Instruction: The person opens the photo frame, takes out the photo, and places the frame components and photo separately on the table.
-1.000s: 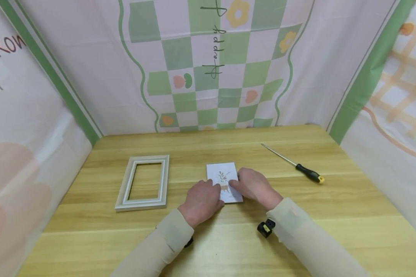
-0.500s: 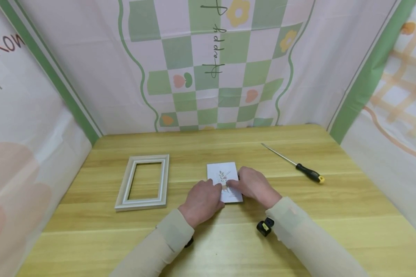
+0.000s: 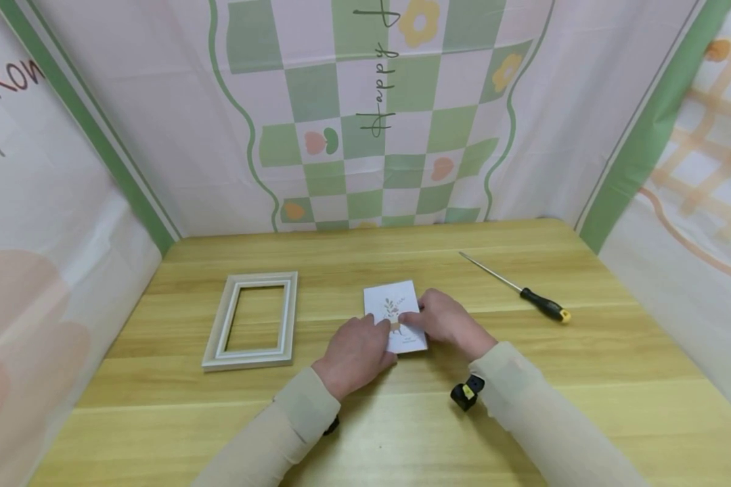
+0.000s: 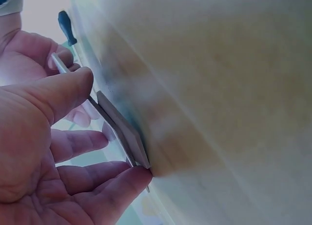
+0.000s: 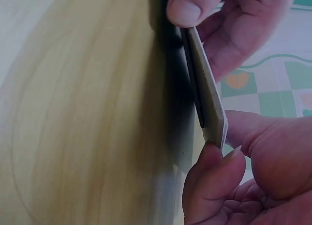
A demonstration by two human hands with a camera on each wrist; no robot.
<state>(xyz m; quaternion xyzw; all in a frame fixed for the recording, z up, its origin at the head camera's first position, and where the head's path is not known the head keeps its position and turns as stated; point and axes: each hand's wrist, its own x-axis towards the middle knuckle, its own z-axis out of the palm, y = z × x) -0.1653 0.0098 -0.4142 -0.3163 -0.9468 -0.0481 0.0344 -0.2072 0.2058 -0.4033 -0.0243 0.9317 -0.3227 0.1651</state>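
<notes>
A white card (image 3: 378, 301) printed with a potted plant lies face up between my hands at mid table. My left hand (image 3: 353, 355) grips its left side and lower left corner, thumb above and fingertips below in the left wrist view. My right hand (image 3: 447, 321) pinches its right edge, thumb on the print. From the side, in the left wrist view, a thicker grey-brown board (image 4: 122, 127) sits under the thin sheet, slightly apart along one edge. The right wrist view shows the stack's edge (image 5: 210, 86) with a dark layer on its underside.
To the left, a cream picture frame (image 3: 224, 311) with an open middle lies on the wooden table (image 3: 396, 426). A screwdriver (image 3: 539, 303) with a black and yellow handle lies to the right. Printed curtains (image 3: 536, 169) stand behind and at both sides.
The card's right side has risen and tilted slightly, and its dark lower edge no longer shows. My right hand has shifted slightly up with it; the left hand has barely moved.
</notes>
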